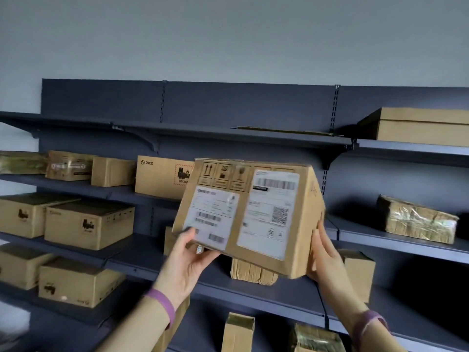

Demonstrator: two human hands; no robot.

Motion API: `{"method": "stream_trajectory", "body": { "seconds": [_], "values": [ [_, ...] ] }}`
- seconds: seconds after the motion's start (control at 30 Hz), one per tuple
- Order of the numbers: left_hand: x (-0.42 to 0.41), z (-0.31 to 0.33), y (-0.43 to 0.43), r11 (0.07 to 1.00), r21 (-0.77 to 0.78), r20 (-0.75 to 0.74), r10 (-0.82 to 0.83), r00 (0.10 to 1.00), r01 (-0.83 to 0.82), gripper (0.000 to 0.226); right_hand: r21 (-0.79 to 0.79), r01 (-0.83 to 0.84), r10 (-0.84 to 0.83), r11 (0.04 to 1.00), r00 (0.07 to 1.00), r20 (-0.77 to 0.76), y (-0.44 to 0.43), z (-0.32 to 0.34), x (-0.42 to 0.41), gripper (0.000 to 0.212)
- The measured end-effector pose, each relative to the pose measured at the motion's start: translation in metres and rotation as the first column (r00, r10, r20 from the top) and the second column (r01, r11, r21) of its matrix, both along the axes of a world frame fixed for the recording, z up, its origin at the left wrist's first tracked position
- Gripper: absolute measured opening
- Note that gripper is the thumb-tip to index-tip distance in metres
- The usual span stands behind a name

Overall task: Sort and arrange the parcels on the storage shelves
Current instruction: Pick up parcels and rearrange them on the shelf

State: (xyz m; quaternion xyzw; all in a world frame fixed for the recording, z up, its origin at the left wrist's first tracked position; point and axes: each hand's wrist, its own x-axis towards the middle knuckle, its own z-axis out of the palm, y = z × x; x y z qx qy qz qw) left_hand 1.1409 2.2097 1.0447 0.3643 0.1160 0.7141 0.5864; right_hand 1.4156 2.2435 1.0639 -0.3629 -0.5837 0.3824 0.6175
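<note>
Matt cardboard parcel point(250, 217), glossy paper labels point(269, 214); shelves point(253, 141) probably painted metal.

Lighting's pretty flat and soft here, kinda dim with a bluish cast, and the grey wall point(228, 34) is evenly lit. Deep shadow pools under the shelves point(253, 139) on the right, nearly black low down. The plastic-wrapped parcel point(416, 219) catches a few shiny highlights. Labels on the held parcel point(253, 217) are smeared unreadable, the left hand point(187, 262) is motion-blurred, and the shelf lines bow near the edges.
</note>
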Motion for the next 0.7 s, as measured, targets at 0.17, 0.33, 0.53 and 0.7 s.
{"method": "stream_trajectory", "body": {
  "seconds": [0.17,0.33,0.53,0.7],
  "values": [
    [0.010,0.003,0.004,0.996,0.030,-0.003,0.083,0.997,-0.083,0.061,0.138,-0.224,0.204,0.965,0.968,0.148,-0.032,0.013,-0.021,0.056],
    [0.007,-0.005,0.007,0.999,0.044,-0.068,0.025,0.997,-0.022,0.052,0.230,-0.252,0.231,0.940,0.966,0.116,-0.029,0.014,-0.012,0.085],
    [0.001,0.001,0.017,0.997,0.028,-0.256,0.082,0.963,-0.077,0.057,0.317,-0.227,0.211,0.921,0.974,0.087,-0.013,0.014,0.004,0.086],
    [0.001,0.029,0.043,0.981,0.027,-0.495,0.182,0.850,-0.194,0.055,0.307,-0.207,0.182,0.929,0.977,0.107,0.016,0.031,0.009,0.083]
  ]
}}
